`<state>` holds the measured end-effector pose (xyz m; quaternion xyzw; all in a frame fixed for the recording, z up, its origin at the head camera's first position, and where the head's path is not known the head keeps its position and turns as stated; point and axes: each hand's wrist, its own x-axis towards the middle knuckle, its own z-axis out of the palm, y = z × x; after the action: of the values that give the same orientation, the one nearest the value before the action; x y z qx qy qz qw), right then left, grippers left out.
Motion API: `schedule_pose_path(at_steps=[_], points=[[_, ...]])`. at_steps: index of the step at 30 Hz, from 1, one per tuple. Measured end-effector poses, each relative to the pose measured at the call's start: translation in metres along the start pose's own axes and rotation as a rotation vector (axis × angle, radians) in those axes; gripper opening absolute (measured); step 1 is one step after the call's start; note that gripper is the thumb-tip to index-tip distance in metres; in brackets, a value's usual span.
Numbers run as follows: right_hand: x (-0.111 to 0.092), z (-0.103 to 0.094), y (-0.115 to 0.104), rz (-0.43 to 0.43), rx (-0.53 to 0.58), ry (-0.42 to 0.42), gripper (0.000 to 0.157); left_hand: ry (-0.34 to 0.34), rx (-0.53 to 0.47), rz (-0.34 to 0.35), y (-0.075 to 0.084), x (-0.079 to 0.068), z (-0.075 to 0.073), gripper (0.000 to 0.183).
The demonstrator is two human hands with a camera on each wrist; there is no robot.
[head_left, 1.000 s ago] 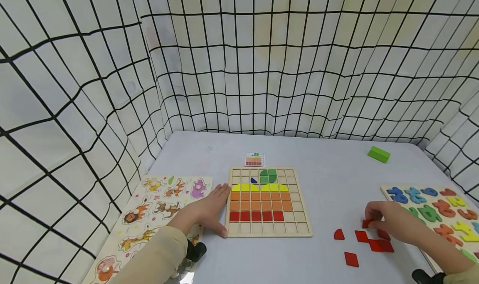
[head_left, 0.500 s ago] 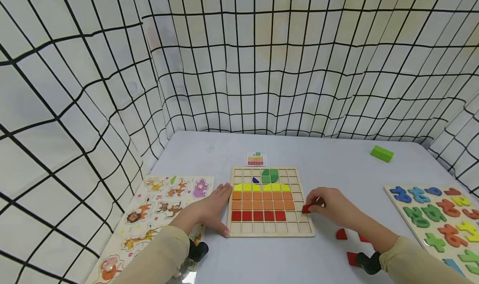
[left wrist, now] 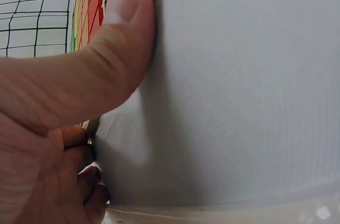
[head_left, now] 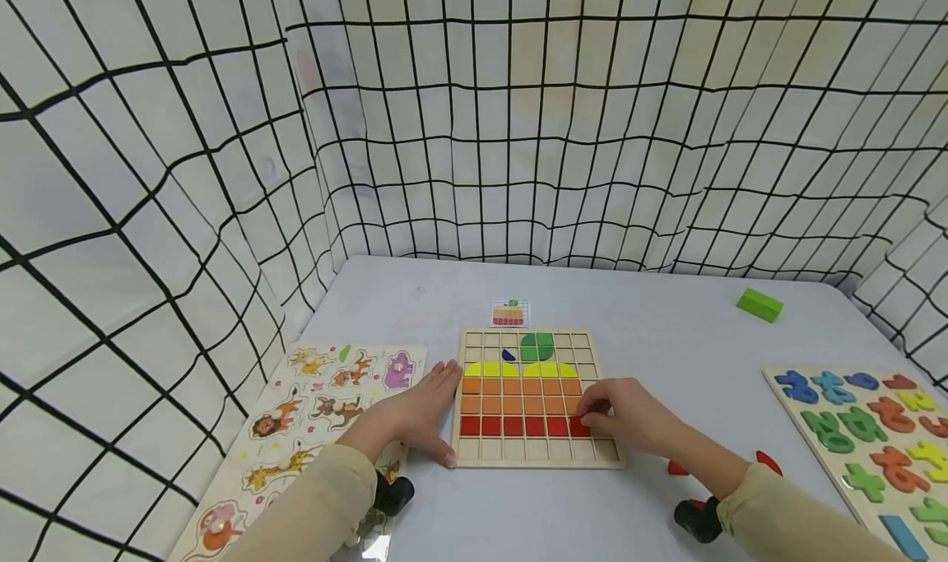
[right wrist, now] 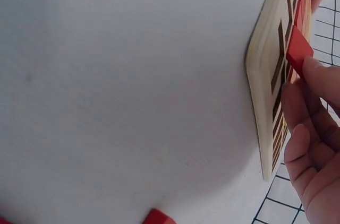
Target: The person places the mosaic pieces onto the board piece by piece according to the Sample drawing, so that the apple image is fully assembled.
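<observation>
The wooden grid board [head_left: 541, 457] lies mid-table, with yellow, orange and red rows, green pieces and a small blue piece on it. My right hand [head_left: 633, 414] pinches a red square tile [head_left: 580, 427] at the right end of the red row. In the right wrist view, the thumb presses this red tile, which looks tilted against its cell. Along the board's left edge rests my left hand [head_left: 416, 414], fingers extended and thumb near the lower left corner. The left wrist view shows the thumb against the board's edge.
A small picture card [head_left: 511, 312] lies behind the board. To the left is an animal puzzle board [head_left: 228, 484], partly under the left arm. A number puzzle [head_left: 844, 459], a green block [head_left: 759, 305] and loose red pieces [head_left: 769, 463] are on the right. Black netting surrounds the table.
My right hand picked a red tile from the loose pieces on the right and carried it left to the end of the red row. The left hand stayed at the board's edge.
</observation>
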<state>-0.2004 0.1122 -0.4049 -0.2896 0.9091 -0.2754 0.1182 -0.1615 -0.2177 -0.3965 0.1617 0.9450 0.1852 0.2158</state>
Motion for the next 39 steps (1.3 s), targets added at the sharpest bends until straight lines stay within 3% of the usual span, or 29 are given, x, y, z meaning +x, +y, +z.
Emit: schedule_pose_path(at_steps=[13, 20, 23, 28, 31, 35, 39], points=[[0.000, 0.006, -0.001, -0.008, -0.085, 0.034, 0.001, 0.005, -0.008, 0.004, 0.000, 0.001, 0.000, 0.125], [-0.015, -0.013, 0.013, 0.028, -0.114, 0.056, 0.010, -0.005, -0.004, -0.002, 0.002, 0.002, 0.000, 0.125], [-0.028, -0.027, 0.024, 0.058, -0.120, -0.014, 0.011, -0.009, -0.001, -0.008, 0.002, 0.002, 0.000, 0.125], [-0.051, -0.047, 0.040, 0.177, -0.060, -0.191, 0.011, -0.010, 0.014, -0.010, 0.002, 0.001, -0.001, 0.125], [-0.062, -0.052, 0.049, 0.216, -0.032, -0.257, 0.018, -0.008, 0.018, -0.008, 0.003, -0.001, -0.002, 0.125], [-0.069, -0.049, 0.056, 0.213, -0.039, -0.297, 0.033, -0.011, 0.016, -0.013, 0.005, -0.002, -0.003, 0.125], [-0.072, -0.045, 0.057, 0.155, -0.044, -0.285, 0.030, -0.009, 0.008, -0.011, 0.005, -0.002, -0.003, 0.124]])
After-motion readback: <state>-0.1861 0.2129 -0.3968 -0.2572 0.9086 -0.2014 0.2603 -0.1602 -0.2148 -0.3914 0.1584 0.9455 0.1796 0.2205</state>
